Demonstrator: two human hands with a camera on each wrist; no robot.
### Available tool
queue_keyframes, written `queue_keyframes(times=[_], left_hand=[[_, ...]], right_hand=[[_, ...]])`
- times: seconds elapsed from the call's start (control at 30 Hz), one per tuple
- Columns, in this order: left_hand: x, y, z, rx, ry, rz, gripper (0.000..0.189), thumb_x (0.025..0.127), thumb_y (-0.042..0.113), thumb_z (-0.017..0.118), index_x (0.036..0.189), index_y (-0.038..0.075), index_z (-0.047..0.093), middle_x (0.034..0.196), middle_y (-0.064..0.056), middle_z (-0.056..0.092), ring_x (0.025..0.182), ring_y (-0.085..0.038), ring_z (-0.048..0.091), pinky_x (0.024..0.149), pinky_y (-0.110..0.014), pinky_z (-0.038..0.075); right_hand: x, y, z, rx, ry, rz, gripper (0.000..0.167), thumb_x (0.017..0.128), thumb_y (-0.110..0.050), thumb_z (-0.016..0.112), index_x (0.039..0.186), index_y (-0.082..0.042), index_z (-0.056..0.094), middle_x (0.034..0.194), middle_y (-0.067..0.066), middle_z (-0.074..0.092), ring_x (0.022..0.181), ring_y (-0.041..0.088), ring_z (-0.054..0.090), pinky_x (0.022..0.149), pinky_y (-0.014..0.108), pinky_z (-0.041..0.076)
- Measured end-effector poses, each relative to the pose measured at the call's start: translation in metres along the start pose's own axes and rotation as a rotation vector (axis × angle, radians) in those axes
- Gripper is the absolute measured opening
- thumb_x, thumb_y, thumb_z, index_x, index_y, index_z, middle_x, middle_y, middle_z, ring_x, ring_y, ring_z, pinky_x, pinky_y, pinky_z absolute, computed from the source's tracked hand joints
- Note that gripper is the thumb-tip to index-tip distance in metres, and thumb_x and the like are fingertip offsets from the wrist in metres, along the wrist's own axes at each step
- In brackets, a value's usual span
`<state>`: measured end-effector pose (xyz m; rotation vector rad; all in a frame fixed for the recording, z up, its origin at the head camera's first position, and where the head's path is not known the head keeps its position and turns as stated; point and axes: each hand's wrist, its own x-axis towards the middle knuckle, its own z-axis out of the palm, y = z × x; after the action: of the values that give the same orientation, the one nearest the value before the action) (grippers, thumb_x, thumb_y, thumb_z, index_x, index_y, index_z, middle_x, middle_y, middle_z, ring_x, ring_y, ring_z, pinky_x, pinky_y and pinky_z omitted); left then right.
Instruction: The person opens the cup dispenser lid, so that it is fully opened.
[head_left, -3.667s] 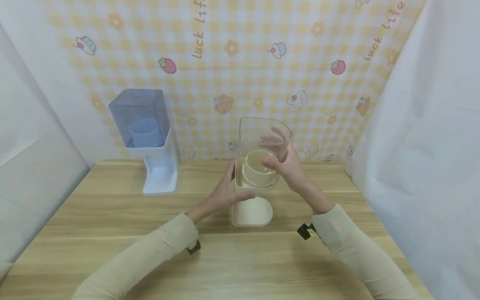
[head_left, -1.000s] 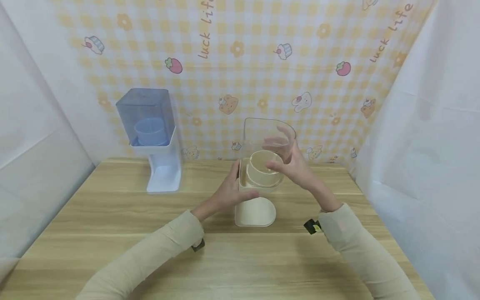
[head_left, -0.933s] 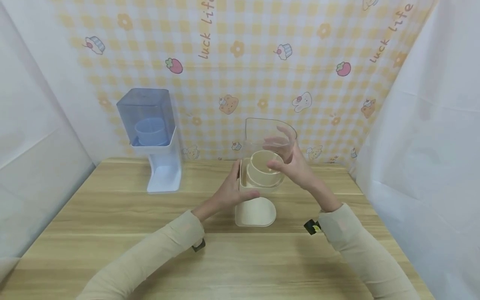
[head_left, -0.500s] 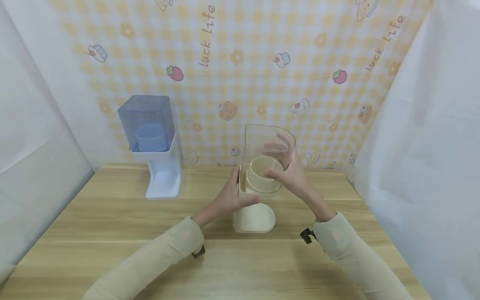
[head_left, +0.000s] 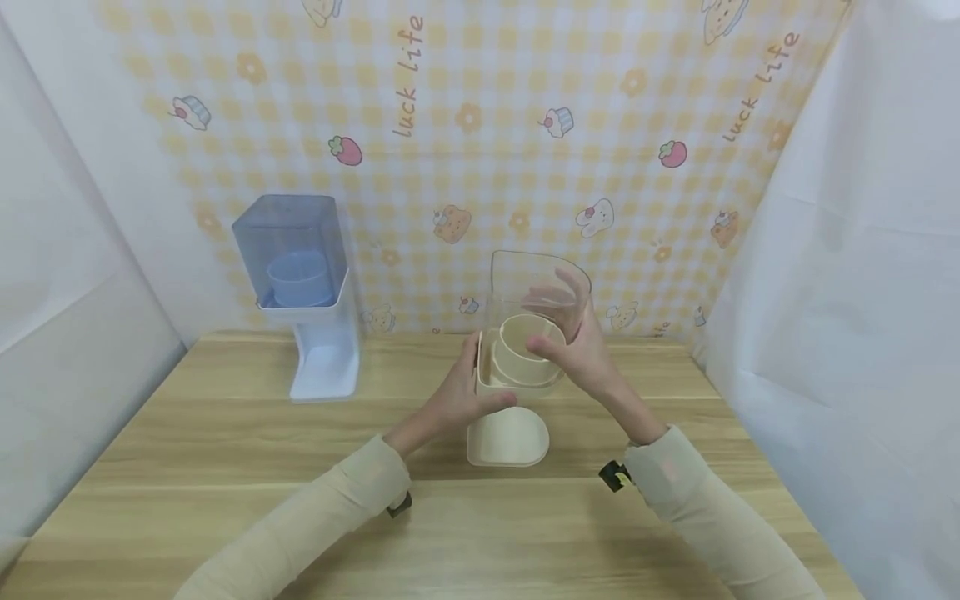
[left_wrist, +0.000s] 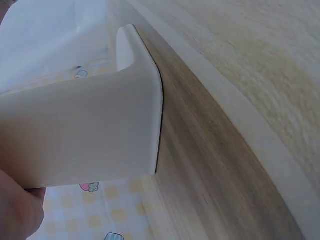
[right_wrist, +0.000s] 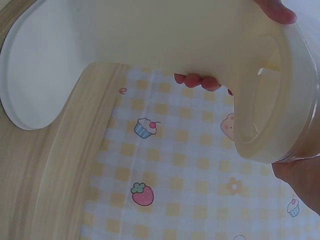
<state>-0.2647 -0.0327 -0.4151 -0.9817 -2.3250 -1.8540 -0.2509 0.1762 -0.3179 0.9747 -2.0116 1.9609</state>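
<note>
A cream dispenser (head_left: 508, 440) with a rounded foot stands upright at the middle of the table. My left hand (head_left: 456, 398) grips the left side of its upper tray, thumb across the front. A clear cover (head_left: 517, 277) sits over the tray, around a round cream collar (head_left: 517, 367). My right hand (head_left: 585, 354) holds the cover's right side; its fingers show through the clear plastic and its thumb is in front. In the right wrist view, the underside of the tray has a round opening (right_wrist: 265, 100). Whether the cover is fully seated, I cannot tell.
A white dispenser (head_left: 326, 367) with a blue see-through cover (head_left: 288, 225) stands at the back left of the wooden table (head_left: 480, 533). Behind the table hangs a checked yellow cloth (head_left: 465, 158). White sheets (head_left: 847, 250) close off both sides.
The head view has shifted slightly, so the scene sits a little lower than before. Both hands keep the same hold, and the dispenser stands in the same place.
</note>
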Motion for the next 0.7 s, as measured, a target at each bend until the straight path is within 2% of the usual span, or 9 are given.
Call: queue_keyframes(times=[0.23,0.33,0.57,0.63,0.7], left_hand=[[-0.0019,0.0016,-0.0012,0.025,0.001,0.007,0.107,0.073,0.056,0.084,0.153,0.026,0.019,0.144,0.000,0.045,0.135,-0.022,0.045,0.112,-0.054,0.038],[-0.0030,0.0030,-0.0029,0.032,-0.008,-0.017,0.108,0.073,0.053,0.085,0.153,0.026,0.018,0.144,0.001,0.044,0.135,-0.021,0.045,0.112,-0.054,0.039],[-0.0020,0.0056,-0.0083,0.028,-0.054,-0.048,0.107,0.074,0.043,0.087,0.152,0.028,0.016,0.146,0.002,0.042,0.136,-0.023,0.044,0.110,-0.056,0.039],[-0.0015,0.0056,-0.0084,0.021,-0.054,-0.050,0.108,0.074,0.041,0.088,0.153,0.028,0.016,0.146,0.002,0.042,0.137,-0.023,0.044,0.111,-0.056,0.038],[-0.0017,0.0054,-0.0082,0.013,-0.050,-0.051,0.109,0.073,0.040,0.089,0.153,0.028,0.015,0.146,0.002,0.042,0.137,-0.023,0.043,0.111,-0.057,0.038]], right_hand=[[-0.0013,0.0014,0.0017,-0.014,0.018,-0.007,0.106,0.071,-0.057,0.083,0.151,-0.027,0.020,0.141,0.007,0.047,0.128,0.023,0.053,0.118,0.057,0.028],[-0.0009,0.0014,0.0022,-0.029,0.016,0.005,0.104,0.072,-0.058,0.082,0.151,-0.028,0.021,0.141,0.006,0.047,0.128,0.021,0.053,0.118,0.055,0.029],[0.0020,-0.0010,-0.0010,-0.005,-0.033,0.014,0.102,0.076,-0.053,0.082,0.151,-0.025,0.018,0.141,0.007,0.046,0.134,0.045,0.043,0.116,0.058,0.030],[0.0019,-0.0019,-0.0017,0.000,-0.035,0.035,0.101,0.076,-0.052,0.082,0.150,-0.028,0.019,0.141,0.005,0.046,0.135,0.046,0.042,0.118,0.052,0.030],[0.0019,-0.0022,-0.0017,0.003,-0.035,0.047,0.100,0.076,-0.051,0.083,0.150,-0.028,0.019,0.141,0.005,0.046,0.136,0.045,0.042,0.116,0.044,0.036]])
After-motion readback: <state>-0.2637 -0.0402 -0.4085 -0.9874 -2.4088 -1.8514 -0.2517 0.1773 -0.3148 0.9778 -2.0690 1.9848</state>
